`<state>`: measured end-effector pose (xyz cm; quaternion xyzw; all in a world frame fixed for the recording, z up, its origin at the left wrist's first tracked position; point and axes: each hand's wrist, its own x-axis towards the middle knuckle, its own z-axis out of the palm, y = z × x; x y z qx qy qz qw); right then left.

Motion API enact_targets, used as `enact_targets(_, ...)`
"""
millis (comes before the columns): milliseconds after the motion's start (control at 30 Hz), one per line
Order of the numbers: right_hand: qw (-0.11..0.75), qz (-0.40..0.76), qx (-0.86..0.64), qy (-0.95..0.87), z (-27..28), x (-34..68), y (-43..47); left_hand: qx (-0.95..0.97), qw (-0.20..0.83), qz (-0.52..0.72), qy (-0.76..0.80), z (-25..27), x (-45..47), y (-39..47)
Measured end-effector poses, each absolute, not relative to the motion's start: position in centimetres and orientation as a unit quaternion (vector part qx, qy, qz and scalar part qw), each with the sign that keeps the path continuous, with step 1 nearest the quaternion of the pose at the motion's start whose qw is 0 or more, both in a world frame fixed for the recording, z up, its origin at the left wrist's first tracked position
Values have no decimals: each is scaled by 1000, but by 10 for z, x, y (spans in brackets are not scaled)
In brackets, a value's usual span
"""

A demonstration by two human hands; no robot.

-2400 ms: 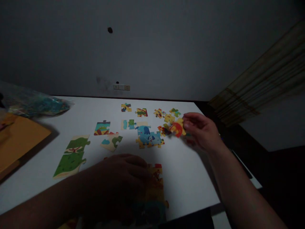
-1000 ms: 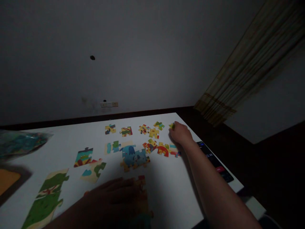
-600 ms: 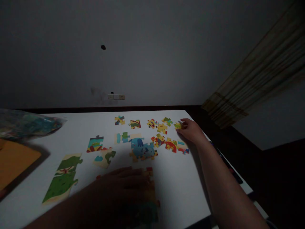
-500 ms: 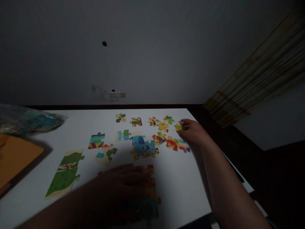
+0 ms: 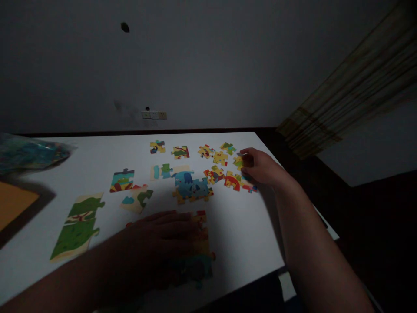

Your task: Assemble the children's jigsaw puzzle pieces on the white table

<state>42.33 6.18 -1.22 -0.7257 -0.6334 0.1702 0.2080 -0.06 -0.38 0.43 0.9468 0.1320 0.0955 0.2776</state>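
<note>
My right hand (image 5: 260,167) reaches to the far right of the white table (image 5: 97,152) and pinches a small yellow-green puzzle piece (image 5: 239,162) between thumb and fingers. Just in front of it lies a red and yellow joined piece (image 5: 232,181). My left hand (image 5: 156,237) rests flat, fingers spread, on an assembled yellow and blue puzzle section (image 5: 202,256) near the table's front edge. A blue elephant section (image 5: 191,188) lies between the two hands.
Several loose pieces sit in a row at the back, among them a yellow-red one (image 5: 180,152). A green joined strip (image 5: 76,226) lies at the left. An orange board (image 5: 14,202) and a plastic bag (image 5: 29,152) are at the far left. The table's right edge is close to my right arm.
My right hand set the red and yellow piece down beside the elephant, reached farther back and took hold of the small yellow-green piece. My left hand stayed on the section.
</note>
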Motion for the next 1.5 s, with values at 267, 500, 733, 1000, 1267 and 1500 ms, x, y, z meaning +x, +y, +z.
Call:
enact_targets(267,231,177,-730,-618,-11,425,60,949,269,107,126,-1,-4,-3)
enact_targets(500,235,154,-749,-600,-7,420,60,951,263,118,115,-10,-6,1)
enact_targets(733,251,106,-735,-621,-13,420,68,949,269,115,120,-16,-11,2)
enact_targets(1000,236,78,-733,-634,-14,417,69,952,262,83,135,-23,-20,1)
enact_targets(1267,234,60,-738,-630,-11,414,70,949,264,75,155,-22,-25,0)
enact_targets(1500,244,30,-755,-608,-10,415,72,942,292,90,138,-21,-20,4)
